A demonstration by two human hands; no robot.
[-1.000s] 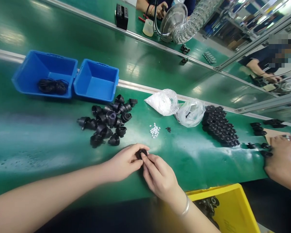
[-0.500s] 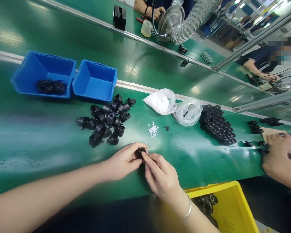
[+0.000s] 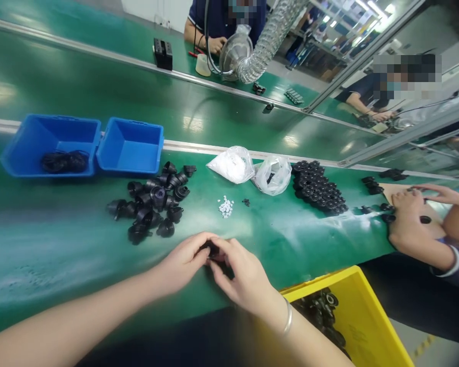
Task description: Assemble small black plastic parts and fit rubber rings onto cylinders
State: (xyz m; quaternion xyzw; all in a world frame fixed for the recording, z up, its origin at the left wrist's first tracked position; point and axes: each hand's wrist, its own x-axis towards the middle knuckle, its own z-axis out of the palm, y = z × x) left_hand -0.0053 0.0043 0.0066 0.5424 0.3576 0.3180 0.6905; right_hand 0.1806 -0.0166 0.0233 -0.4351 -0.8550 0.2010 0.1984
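**Black part (image 3: 213, 248) held between both hands over the near side of the green bench (image 3: 69, 250)**

Far left: large blue bin (image 3: 21, 153), with a black coiled bundle (image 3: 65, 161) lying in it. Smaller blue bin (image 3: 132, 148) set close beside it. In front, a loose heap of black cup-shaped pieces (image 3: 149, 204) is spread, mouths turned various ways.

Left hand (image 3: 185, 260): grip closed, the black part pinched between thumb and fingers. Part seen as small and dark; most of it is covered by fingers, so its full outline cannot be made out. Which way it is pointed, and how its long axis is laid, cannot be told. Right hand (image 3: 245, 272): grip bent round the same part from the other side, also pinching. Silver bangle (image 3: 288, 316) worn at that wrist.

Beyond the hands, left to right: small white bits (image 3: 225, 208), clear bag of white material (image 3: 233, 164), tiny black pieces (image 3: 246, 202), second clear bag (image 3: 273, 176), tightly massed black pieces (image 3: 317, 186). At the near edge, a yellow crate (image 3: 378, 316) holding black pieces is partly blocked from view by the right forearm. Far right: a co-worker's hand (image 3: 409, 209) is seen by a tan sheet (image 3: 390, 191).
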